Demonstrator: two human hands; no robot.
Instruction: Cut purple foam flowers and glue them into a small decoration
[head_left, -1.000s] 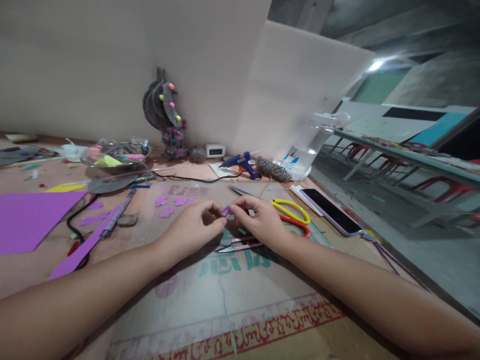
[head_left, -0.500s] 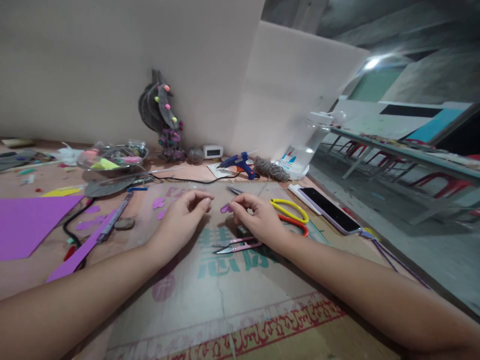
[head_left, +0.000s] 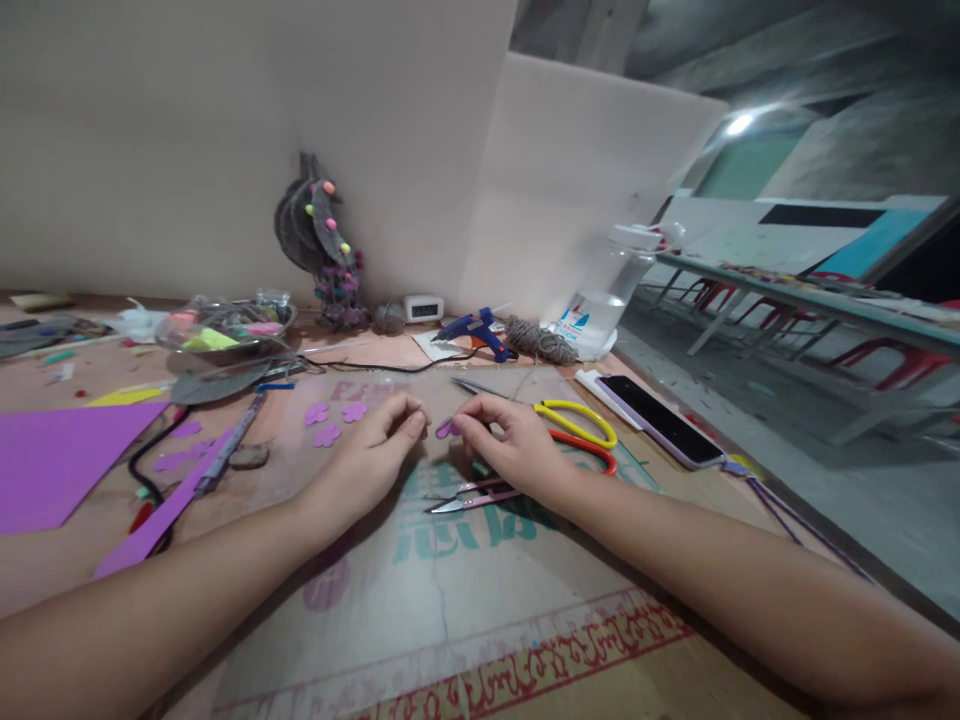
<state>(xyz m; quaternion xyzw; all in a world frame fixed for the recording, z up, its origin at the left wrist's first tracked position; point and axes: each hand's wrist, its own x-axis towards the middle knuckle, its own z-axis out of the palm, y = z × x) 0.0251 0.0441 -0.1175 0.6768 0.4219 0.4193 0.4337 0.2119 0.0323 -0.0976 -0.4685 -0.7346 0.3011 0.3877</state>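
Observation:
Between my two hands, a small purple foam piece (head_left: 445, 428) is pinched in the fingertips of my right hand (head_left: 501, 432). My left hand (head_left: 390, 432) is closed just left of it, thumb against fingers; whether it holds anything is hidden. Purple flower cutouts (head_left: 327, 435) lie left of my left hand. Under and beside my right hand are yellow-handled scissors (head_left: 581, 420), an orange-red handle (head_left: 589, 450) and small pink snips (head_left: 465, 500) with their blades pointing left.
Purple foam sheet (head_left: 67, 460), pen (head_left: 232, 440) and stone (head_left: 249, 456) lie left. Behind stand a bowl (head_left: 225, 340), white clock (head_left: 424, 308), blue glue gun (head_left: 476, 330), grey yarn (head_left: 541, 340) and plastic jug (head_left: 604, 290). A phone (head_left: 660, 420) lies right.
The view has shifted slightly. My hands have come a little closer together, and the purple flower cutouts beside my left hand show more fully.

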